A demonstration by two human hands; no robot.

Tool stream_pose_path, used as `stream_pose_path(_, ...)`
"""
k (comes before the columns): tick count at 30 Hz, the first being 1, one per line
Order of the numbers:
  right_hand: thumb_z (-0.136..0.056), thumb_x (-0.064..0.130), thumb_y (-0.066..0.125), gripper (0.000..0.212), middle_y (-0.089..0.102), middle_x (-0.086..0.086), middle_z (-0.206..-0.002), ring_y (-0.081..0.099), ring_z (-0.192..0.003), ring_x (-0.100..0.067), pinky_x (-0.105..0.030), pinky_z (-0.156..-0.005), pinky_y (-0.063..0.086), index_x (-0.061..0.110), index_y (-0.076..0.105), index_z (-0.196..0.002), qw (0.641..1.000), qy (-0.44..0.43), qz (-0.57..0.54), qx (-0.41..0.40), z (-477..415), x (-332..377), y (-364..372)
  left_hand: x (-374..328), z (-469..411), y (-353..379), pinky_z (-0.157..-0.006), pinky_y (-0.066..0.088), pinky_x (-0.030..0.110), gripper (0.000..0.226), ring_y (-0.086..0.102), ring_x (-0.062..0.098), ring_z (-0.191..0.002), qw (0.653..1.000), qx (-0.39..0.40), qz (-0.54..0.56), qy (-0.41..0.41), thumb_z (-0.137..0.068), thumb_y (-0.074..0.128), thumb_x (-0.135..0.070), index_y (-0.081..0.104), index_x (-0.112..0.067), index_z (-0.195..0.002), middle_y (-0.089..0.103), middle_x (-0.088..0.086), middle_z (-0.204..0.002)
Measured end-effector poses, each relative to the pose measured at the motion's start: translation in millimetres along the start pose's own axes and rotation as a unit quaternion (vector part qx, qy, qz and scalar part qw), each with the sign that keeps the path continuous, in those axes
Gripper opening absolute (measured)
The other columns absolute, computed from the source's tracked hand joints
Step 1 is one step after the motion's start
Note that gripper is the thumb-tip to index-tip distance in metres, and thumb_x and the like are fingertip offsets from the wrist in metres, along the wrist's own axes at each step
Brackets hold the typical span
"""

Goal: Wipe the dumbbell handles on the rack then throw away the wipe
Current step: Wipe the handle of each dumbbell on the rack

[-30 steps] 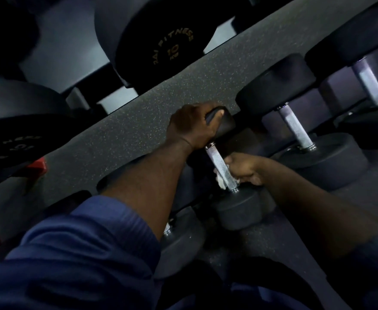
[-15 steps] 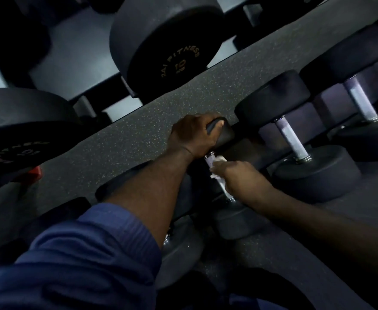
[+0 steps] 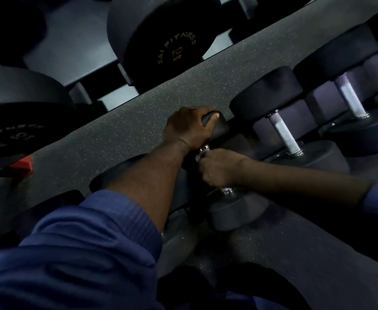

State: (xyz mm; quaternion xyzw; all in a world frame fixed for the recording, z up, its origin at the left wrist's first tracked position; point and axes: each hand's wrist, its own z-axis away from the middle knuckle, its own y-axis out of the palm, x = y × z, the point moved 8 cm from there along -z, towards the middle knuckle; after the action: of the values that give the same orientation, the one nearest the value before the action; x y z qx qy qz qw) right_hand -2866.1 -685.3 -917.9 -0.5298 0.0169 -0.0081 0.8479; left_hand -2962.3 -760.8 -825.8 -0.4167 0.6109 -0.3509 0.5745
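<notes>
A small black dumbbell [image 3: 235, 209] lies on the lower shelf of the rack [image 3: 138, 121], its chrome handle running up and to the left. My left hand [image 3: 188, 128] grips the far head of this dumbbell from above. My right hand [image 3: 219, 167] is wrapped round the handle, covering most of it. The white wipe is hidden inside that hand; only the chrome collars above and below my fingers show.
Two more dumbbells with bare chrome handles [image 3: 284, 133] [image 3: 349, 97] lie to the right on the same shelf. Larger 10 kg dumbbells [image 3: 161, 39] sit on the shelf above. A red tag [image 3: 21, 166] is at the far left. Speckled rubber floor [image 3: 295, 253] lies below.
My right hand has slid up the handle from its lower end and closed round it, hiding the wipe. My left hand has kept its hold on the far head.
</notes>
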Motion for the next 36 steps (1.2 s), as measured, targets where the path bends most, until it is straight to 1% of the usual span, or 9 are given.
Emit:
stream_pose_path(6,-0.098,0.022,0.046,0.026,0.071,-0.003,-0.110,0.061,-0.114,-0.031,-0.044,-0.107,0.042,0.020,0.071,-0.106,0.987,-0.086,0.081,0.107,6,34,36,0,-1,0,-0.095,0.055,0.033,0.038,0.070,0.022,-0.112,1.000,0.002,-0.001,-0.004,-0.097,0.055,-0.058,0.071,-0.040,-0.127,0.074,-0.005,-0.124)
stream_pose_path(12,-0.077,0.016,0.061,0.020,0.073,0.006,-0.094,0.069,-0.092,-0.021,-0.035,-0.082,0.055,0.024,0.076,-0.087,0.927,-0.096,-0.333,-0.144,32,-23,7,-1,1,-1,-0.097,0.055,0.033,0.040,0.070,0.020,-0.114,1.000,0.001,-0.001,-0.006,-0.095,0.053,-0.060,0.072,-0.042,-0.126,0.074,-0.008,-0.126)
stream_pose_path(17,-0.066,0.002,0.067,0.030,0.078,0.011,-0.086,0.071,-0.088,0.002,-0.024,-0.084,0.056,0.022,0.083,-0.081,0.857,0.039,-0.490,-0.156,57,-20,30,-2,2,0,-0.097,0.055,0.035,0.042,0.070,0.021,-0.114,1.000,0.005,-0.011,-0.024,-0.094,0.051,-0.063,0.070,-0.045,-0.127,0.074,-0.008,-0.126)
stream_pose_path(19,-0.067,-0.002,0.078,0.028,0.078,0.011,-0.083,0.071,-0.081,0.005,-0.024,-0.082,0.058,0.022,0.083,-0.081,0.761,0.167,-0.590,-0.211,69,-38,46,-1,3,0,-0.097,0.055,0.035,0.044,0.070,0.020,-0.114,0.999,0.001,-0.019,-0.031,-0.093,0.048,-0.065,0.069,-0.047,-0.127,0.074,-0.009,-0.126)
stream_pose_path(22,-0.064,-0.002,0.089,0.030,0.077,-0.006,-0.083,0.069,-0.073,-0.013,-0.036,-0.071,0.059,0.016,0.076,-0.085,0.415,0.361,-0.754,-0.359,80,-64,73,-2,3,1,-0.096,0.056,0.036,0.044,0.071,0.020,-0.113,0.999,0.004,-0.019,-0.036,-0.093,0.046,-0.066,0.068,-0.048,-0.127,0.074,-0.009,-0.125)
stream_pose_path(24,-0.064,0.002,0.090,0.031,0.076,-0.008,-0.086,0.068,-0.076,-0.015,-0.037,-0.070,0.057,0.017,0.072,-0.084,0.308,0.394,-0.776,-0.384,67,-67,82,0,3,1,-0.096,0.056,0.035,0.041,0.070,0.020,-0.114,0.999,0.003,-0.020,-0.038,-0.095,0.049,-0.064,0.068,-0.049,-0.128,0.074,-0.009,-0.125)
stream_pose_path(27,-0.064,0.020,0.087,0.020,0.072,0.005,-0.076,0.062,-0.071,-0.007,-0.030,-0.067,0.050,0.021,0.074,-0.079,0.442,0.401,-0.737,-0.319,55,-63,70,3,2,1,-0.097,0.056,0.035,0.037,0.070,0.021,-0.115,0.999,-0.002,-0.020,-0.036,-0.096,0.053,-0.061,0.068,-0.048,-0.128,0.074,-0.008,-0.126)
stream_pose_path(31,-0.073,0.018,0.080,0.020,0.059,0.004,-0.067,0.059,-0.073,-0.016,-0.025,-0.057,0.037,0.014,0.062,-0.068,0.765,0.362,-0.533,-0.021,64,-50,78,5,3,2,-0.101,0.054,0.034,0.039,0.069,0.017,-0.117,0.999,0.001,-0.002,-0.045,-0.095,0.053,-0.062,0.070,-0.047,-0.127,0.073,-0.011,-0.127)
stream_pose_path(36,-0.082,0.021,0.076,0.017,0.063,0.000,-0.073,0.060,-0.073,-0.015,-0.025,-0.061,0.042,0.019,0.062,-0.074,0.704,0.408,-0.576,-0.085,62,-77,63,3,2,2,-0.097,0.056,0.038,0.043,0.070,0.021,-0.115,0.999,0.008,-0.006,-0.033,-0.093,0.048,-0.064,0.069,-0.047,-0.126,0.074,-0.009,-0.124)
